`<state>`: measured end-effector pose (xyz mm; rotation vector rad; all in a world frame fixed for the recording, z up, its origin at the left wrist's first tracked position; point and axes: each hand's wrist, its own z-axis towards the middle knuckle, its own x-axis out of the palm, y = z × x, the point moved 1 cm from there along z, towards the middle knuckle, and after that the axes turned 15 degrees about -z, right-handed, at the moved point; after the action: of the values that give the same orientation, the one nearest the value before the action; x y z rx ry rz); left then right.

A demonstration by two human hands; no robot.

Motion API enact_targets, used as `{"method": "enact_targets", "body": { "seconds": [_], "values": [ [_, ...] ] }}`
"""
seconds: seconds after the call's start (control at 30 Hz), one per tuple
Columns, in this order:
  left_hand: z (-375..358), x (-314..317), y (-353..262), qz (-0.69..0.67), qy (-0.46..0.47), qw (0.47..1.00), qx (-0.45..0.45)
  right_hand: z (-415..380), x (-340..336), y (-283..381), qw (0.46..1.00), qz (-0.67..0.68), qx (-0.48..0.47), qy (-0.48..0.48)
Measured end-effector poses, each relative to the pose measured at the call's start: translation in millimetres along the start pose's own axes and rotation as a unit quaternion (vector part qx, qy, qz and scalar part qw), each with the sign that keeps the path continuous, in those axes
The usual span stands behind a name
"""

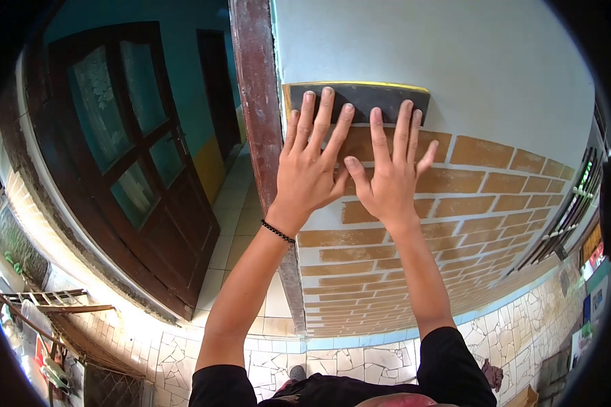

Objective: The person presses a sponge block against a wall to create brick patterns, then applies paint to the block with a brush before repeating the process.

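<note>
A dark rectangular panel [360, 95] with a yellow top edge lies flat against the white wall [455, 47], just above the top row of painted tan bricks [482, 151]. My left hand [312, 163] has its fingers spread, with the fingertips on the panel's left half. My right hand [389, 166] is spread too, its longer fingertips on the panel's right half and its thumb and little finger over the bricks. Neither hand grips anything. A black beaded bracelet [277, 231] circles my left wrist.
To the left of the wall is a worn brown door frame [254, 102], and beyond it an open wooden door [136, 169] with glass panes. Irregular stone tiles [370, 359] cover the floor below. A wooden rack [54, 300] stands at the lower left.
</note>
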<state>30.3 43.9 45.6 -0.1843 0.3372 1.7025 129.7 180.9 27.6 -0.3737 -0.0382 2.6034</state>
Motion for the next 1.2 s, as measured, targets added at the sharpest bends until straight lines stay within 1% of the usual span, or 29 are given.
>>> {"method": "enact_targets", "body": {
  "seconds": [0.1, 0.2, 0.23, 0.33, 0.4, 0.47, 0.53, 0.6, 0.7, 0.83, 0.93, 1.03, 1.17, 1.2],
  "values": [
    [1, -6, -8, -0.006, 0.002, 1.0, -0.005, 0, -11, -2, 1.0, 0.006, -0.009, 0.016],
    [9, -14, -16, 0.053, -0.034, 0.998, 0.019, -4, -37, -10, 0.994, 0.098, -0.017, 0.038],
    [16, -15, -20, 0.039, -0.078, 0.996, 0.025, -8, -53, -12, 0.992, 0.126, -0.015, 0.009],
    [34, -29, -26, 0.025, -0.068, 0.996, 0.053, -36, -99, -14, 0.976, 0.206, -0.008, -0.067],
    [46, -36, -32, 0.022, -0.064, 0.996, 0.063, -74, -134, -11, 0.981, 0.179, -0.003, -0.07],
    [53, -36, -30, 0.025, -0.045, 0.996, 0.068, -128, -151, -8, 0.976, 0.211, -0.006, -0.047],
    [57, -38, -37, 0.028, -0.057, 0.995, 0.078, -178, -162, -5, 0.967, 0.254, 0.015, 0.023],
    [59, -38, -43, 0.026, -0.055, 0.995, 0.079, -222, -172, -5, 0.947, 0.28, 0.083, 0.13],
    [64, -34, -51, 0.029, -0.034, 0.995, 0.092, -299, -182, -9, 0.928, 0.259, 0.151, 0.22],
    [68, -32, -58, 0.029, -0.006, 0.996, 0.08, -352, -210, -28, 0.909, 0.236, 0.116, 0.323],
    [71, -34, -65, 0.037, 0.006, 0.997, 0.062, -362, -218, -45, 0.897, 0.246, 0.071, 0.36],
    [69, -35, -78, 0.039, -0.002, 0.997, 0.067, -351, -218, -54, 0.893, 0.268, 0.048, 0.358],
    [53, -47, -114, 0.025, -0.042, 0.996, 0.074, -329, -218, -53, 0.9, 0.309, 0.052, 0.305],
    [43, -48, -126, 0.008, -0.065, 0.996, 0.055, -322, -220, -52, 0.9, 0.322, 0.056, 0.29]
  ]
}}
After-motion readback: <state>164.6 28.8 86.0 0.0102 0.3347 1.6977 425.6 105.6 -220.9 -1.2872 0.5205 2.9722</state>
